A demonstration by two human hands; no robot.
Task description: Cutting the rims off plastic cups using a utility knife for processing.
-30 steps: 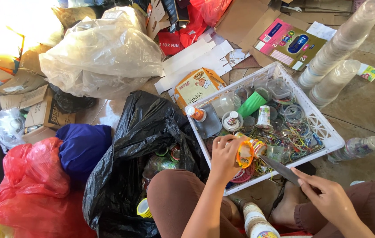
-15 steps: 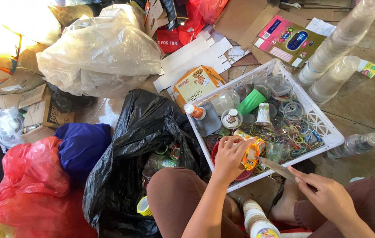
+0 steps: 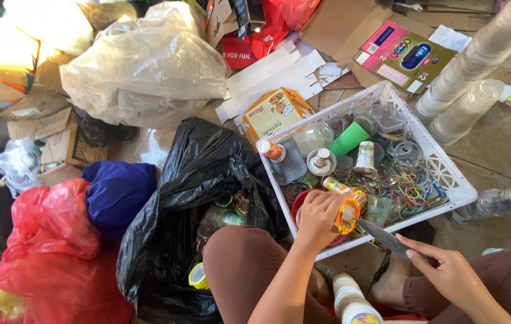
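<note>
Our left hand [image 3: 321, 217] grips a small bottle [image 3: 344, 198] over the crate [image 3: 447, 174], while our right hand [image 3: 447, 273] pinches a knife [image 3: 384, 236] whose blade points toward ten o'clock at it.

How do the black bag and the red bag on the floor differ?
The black bag gapes open, showing bottles inside; the red bag is bunched shut, its contents hidden. The black bag lies against the person's knee, the red bag farther left. Both are crumpled plastic.
</note>
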